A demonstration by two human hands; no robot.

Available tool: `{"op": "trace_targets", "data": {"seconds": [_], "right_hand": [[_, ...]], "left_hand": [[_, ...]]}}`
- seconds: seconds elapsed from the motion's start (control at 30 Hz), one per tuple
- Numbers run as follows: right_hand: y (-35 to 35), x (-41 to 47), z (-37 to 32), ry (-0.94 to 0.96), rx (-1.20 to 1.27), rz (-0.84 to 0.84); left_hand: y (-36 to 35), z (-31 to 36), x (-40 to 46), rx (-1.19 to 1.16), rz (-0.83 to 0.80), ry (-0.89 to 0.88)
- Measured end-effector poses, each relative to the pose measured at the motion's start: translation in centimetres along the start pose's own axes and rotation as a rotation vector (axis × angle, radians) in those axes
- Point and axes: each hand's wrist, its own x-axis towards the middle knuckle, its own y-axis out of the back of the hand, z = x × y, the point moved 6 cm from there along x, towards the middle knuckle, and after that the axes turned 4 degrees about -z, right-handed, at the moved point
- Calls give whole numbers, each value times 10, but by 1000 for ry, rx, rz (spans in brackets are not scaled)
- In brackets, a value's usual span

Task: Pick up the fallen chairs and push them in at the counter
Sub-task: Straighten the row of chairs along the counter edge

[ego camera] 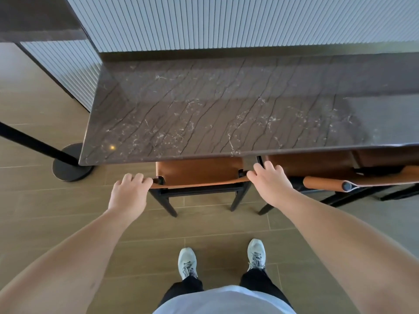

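A chair (199,172) with a tan leather seat and black legs stands upright, its front tucked under the dark marble counter (215,109). My left hand (130,193) curls over the left end of its backrest. My right hand (269,182) grips the right end. A second tan chair (328,175) stands upright to the right, also partly under the counter, with its rolled leather backrest end pointing toward me.
A black post with a round base (70,164) stands on the wooden floor left of the counter's corner. A ribbed white wall (226,21) rises behind the counter. My feet in white shoes (187,261) stand just behind the chair.
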Motion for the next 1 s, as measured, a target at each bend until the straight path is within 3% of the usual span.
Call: {"op": "trace_targets", "data": {"seconds": [0.5,1.0], "right_hand": [[-7,-9,12,117,-9,82],[-23,-33,12,131,-28,39]], "left_hand": [[8,17,-10,-44,-34,-18],[2,21,-21,-52,-59,-10]]}}
